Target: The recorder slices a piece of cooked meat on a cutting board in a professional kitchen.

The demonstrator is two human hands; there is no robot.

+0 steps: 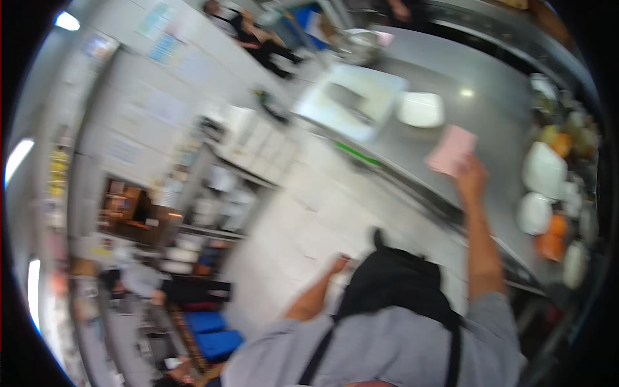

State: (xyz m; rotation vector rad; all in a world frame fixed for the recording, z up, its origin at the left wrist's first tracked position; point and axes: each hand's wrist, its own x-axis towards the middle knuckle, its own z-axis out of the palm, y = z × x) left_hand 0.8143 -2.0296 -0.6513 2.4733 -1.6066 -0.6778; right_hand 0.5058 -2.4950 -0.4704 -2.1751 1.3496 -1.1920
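The picture is blurred by motion. My right hand (pixel 471 177) reaches out over a long steel counter (pixel 477 116) and holds a pink cloth (pixel 451 149) by its near edge. My left hand (pixel 336 263) hangs by my side above the tiled floor, next to my dark apron; nothing shows in it, and whether its fingers are apart is too blurred to tell.
White plates and bowls (pixel 545 169) with orange food (pixel 553 238) line the counter's right side. A white cutting board (pixel 351 100) and white dish (pixel 420 108) lie farther along. Shelving (pixel 213 193) stands at left. Another person (pixel 258 39) is in the distance.
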